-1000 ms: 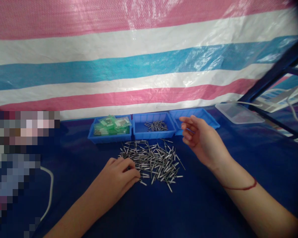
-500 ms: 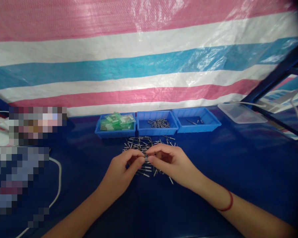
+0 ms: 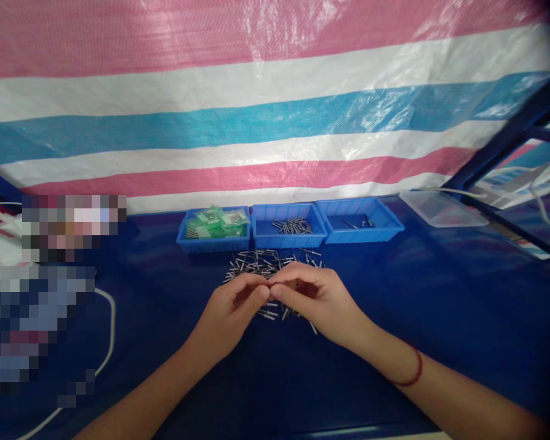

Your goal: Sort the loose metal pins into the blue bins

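Note:
A heap of small metal pins lies on the dark blue table cover. My left hand and my right hand meet fingertip to fingertip just above the heap's near side. Both pinch together at one spot; what they hold is too small to name, though it may be a pin. Behind the heap stand three blue trays: the left tray holds green packets, the middle tray holds several pins, and the right tray holds a few pins.
A striped pink, white and blue tarp hangs right behind the trays. A clear plastic lid or box sits at the back right beside a dark blue frame bar. A white cable curves at the left near blurred items.
A second ago my right hand hung open by the right tray and my left hand lay on the heap. Both came together over the heap and have stayed pinched since.

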`<move>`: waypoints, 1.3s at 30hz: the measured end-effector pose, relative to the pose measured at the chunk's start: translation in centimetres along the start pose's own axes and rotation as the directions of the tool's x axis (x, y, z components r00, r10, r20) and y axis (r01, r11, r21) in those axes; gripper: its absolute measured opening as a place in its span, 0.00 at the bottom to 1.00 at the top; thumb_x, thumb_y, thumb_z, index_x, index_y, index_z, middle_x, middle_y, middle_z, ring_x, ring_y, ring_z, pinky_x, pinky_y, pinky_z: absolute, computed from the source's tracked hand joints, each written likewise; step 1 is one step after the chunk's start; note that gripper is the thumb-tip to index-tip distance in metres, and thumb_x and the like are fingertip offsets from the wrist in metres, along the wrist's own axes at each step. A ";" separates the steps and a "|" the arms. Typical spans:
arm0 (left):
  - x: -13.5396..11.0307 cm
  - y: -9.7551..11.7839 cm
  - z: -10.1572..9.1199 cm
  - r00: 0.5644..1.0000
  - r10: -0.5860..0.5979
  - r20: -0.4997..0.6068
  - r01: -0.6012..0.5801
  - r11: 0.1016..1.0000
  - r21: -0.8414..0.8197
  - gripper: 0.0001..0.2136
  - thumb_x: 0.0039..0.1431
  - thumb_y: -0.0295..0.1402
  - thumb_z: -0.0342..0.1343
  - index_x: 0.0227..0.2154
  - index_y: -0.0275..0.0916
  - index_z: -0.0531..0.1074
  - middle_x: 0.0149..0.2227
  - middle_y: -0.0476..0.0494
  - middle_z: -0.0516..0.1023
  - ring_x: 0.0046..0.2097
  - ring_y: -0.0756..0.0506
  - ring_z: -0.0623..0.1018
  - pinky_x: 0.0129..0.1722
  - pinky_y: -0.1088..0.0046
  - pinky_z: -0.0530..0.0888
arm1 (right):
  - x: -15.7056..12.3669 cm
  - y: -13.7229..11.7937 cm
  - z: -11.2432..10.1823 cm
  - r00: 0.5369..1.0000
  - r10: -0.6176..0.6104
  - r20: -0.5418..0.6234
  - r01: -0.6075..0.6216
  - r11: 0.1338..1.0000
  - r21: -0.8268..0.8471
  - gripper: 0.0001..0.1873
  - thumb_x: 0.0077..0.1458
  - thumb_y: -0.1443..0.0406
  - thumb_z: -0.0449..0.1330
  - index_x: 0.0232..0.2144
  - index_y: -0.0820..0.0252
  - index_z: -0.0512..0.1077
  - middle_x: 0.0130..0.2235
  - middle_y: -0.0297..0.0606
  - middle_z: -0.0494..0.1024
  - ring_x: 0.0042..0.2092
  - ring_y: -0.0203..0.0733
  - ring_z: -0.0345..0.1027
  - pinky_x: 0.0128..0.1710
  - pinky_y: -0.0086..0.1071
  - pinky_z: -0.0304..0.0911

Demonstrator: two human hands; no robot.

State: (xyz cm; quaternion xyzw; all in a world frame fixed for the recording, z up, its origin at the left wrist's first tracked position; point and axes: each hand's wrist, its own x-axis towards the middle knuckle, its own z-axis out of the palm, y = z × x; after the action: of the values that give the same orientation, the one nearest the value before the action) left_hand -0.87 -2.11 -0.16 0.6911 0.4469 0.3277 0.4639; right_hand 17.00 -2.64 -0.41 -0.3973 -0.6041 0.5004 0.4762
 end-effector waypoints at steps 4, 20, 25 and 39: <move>-0.1 0.1 0.1 0.997 0.067 0.034 -0.070 0.993 0.097 0.10 0.61 0.38 0.52 0.40 0.38 0.73 0.36 0.47 0.78 0.37 0.48 0.76 0.39 0.74 0.72 | -0.1 -0.1 0.0 1.000 -0.013 -0.025 0.013 1.000 0.009 0.06 0.52 0.61 0.62 0.32 0.57 0.77 0.33 0.38 0.78 0.35 0.39 0.71 0.34 0.33 0.65; -0.1 -0.3 -0.5 0.950 0.281 -0.139 -0.192 0.872 0.450 0.10 0.59 0.35 0.55 0.42 0.40 0.67 0.37 0.47 0.75 0.38 0.48 0.74 0.39 0.72 0.71 | 0.4 0.2 -0.2 0.999 -0.024 -0.031 0.019 0.988 -0.156 0.10 0.56 0.60 0.58 0.30 0.58 0.76 0.26 0.35 0.72 0.26 0.34 0.62 0.24 0.30 0.56; 0.9 0.2 -3.9 0.934 0.320 0.161 -0.345 0.681 0.646 0.16 0.60 0.37 0.55 0.49 0.40 0.66 0.40 0.45 0.75 0.43 0.45 0.73 0.46 0.66 0.68 | 2.3 0.1 -3.3 0.859 0.190 -0.476 0.006 0.925 0.381 0.11 0.51 0.57 0.62 0.32 0.59 0.73 0.26 0.29 0.68 0.20 0.26 0.52 0.16 0.25 0.46; 0.3 0.2 -4.7 0.878 0.034 0.477 -0.379 0.657 0.652 0.04 0.59 0.31 0.55 0.31 0.41 0.74 0.33 0.50 0.75 0.34 0.49 0.75 0.35 0.76 0.66 | 2.4 1.4 -3.8 0.854 0.393 -0.341 -0.179 0.837 0.518 0.14 0.48 0.56 0.61 0.30 0.61 0.75 0.22 0.29 0.63 0.18 0.28 0.49 0.14 0.26 0.44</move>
State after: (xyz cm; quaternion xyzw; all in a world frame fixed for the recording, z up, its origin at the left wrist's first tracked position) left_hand -4.79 -0.25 1.66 0.9187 0.3436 0.0162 0.1943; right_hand 20.19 0.78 -1.23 -0.4595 -0.2756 0.5967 0.5974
